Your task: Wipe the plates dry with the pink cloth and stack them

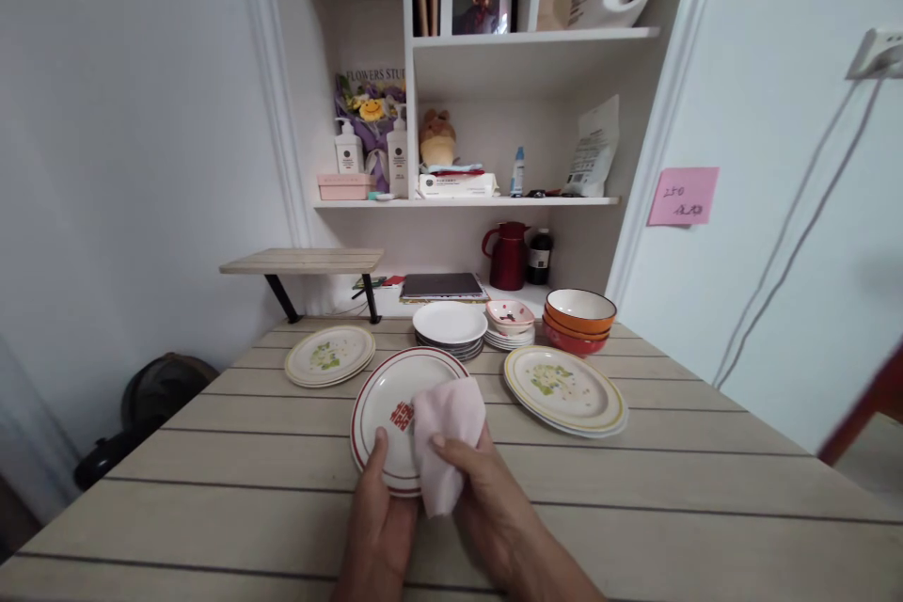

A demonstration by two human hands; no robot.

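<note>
A white plate [381, 395] with red rim lines and a red character is tilted up above the near middle of the table. My left hand [381, 513] grips its lower left edge, thumb on the front face. In my right hand [483, 489] is a pale pink cloth [446, 433], pinched under the thumb and lying over the plate's right side; the fingers behind it are mostly hidden. Two stacks of yellow-rimmed plates flank it, a smaller one [330, 355] at the left and a larger one [564, 388] at the right.
Behind the held plate stand stacked white plates [450, 323], a small pink bowl [509, 316] on saucers, and orange and red bowls [578, 320]. A raised wooden stand [303, 261] is at the back left. Further back are a laptop [442, 285] and a red jug [509, 257].
</note>
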